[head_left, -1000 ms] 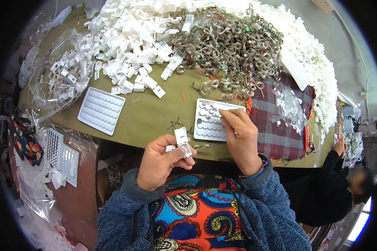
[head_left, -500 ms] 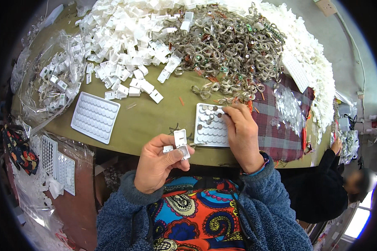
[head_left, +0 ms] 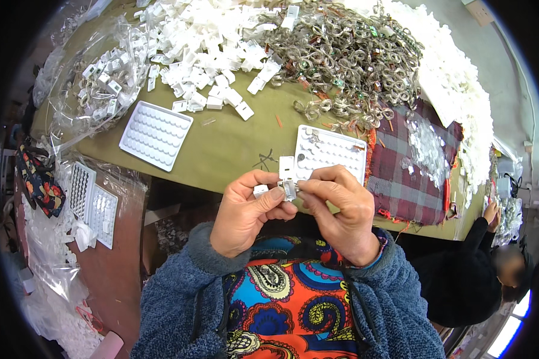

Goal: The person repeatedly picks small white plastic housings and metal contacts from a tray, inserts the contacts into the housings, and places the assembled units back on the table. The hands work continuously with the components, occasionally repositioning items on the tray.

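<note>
Between the thumb and fingers of my left hand (head_left: 245,212), a small white plastic case (head_left: 286,167) is held with its lid flipped up. A second small white piece (head_left: 260,190) sits in the same hand by the fingers. My right hand (head_left: 344,209) meets it from the right, thumb and fingertips pinched at the case's side; whatever they pinch is hidden. Just beyond the right hand lies a white tray (head_left: 335,149) with rows of round pockets and a few small round discs (head_left: 311,137) on it. My right forearm and fingers cover its near part.
Another pocketed tray (head_left: 156,137) lies at left. Behind are heaps of white cases (head_left: 215,54) and coiled wires (head_left: 347,54). A plaid cloth (head_left: 395,173) at right bears clear plastic bits (head_left: 425,149). A clear bag (head_left: 96,90) stands far left; a co-worker (head_left: 467,275) is at right.
My right hand has left the tray and come over to the case in my left hand. The left hand has shifted slightly right in the picture, and the whole view has moved a little.
</note>
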The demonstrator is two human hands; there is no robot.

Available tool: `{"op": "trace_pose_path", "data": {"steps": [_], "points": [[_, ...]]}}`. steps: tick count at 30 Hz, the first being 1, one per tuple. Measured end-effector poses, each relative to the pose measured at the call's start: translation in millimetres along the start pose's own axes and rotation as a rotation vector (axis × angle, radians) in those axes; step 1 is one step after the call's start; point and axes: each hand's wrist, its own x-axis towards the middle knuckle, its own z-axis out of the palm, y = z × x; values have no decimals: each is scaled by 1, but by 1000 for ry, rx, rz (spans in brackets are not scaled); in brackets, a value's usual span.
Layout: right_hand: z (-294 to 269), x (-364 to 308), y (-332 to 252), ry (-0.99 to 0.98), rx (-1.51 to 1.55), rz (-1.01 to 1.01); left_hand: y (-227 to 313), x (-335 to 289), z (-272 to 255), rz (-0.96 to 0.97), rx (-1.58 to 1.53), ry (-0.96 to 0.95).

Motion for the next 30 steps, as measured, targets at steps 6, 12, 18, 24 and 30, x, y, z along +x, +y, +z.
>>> {"op": "trace_pose_path", "data": {"steps": [6,12,18,24,30], "points": [[9,-9,-9,-42,26,-117,-10,-11,5,4,13,25],[2,-11,-12,37,87,-50,-11,-16,4,1,-110,-27],[24,-3,2,84,-99,-482,-11,-14,4,-3,32,80],[23,-8,3,76,212,-73,-3,-8,-3,-39,75,32],[20,5,9,163,191,-109,1,1,-3,-59,-17,16]]}}
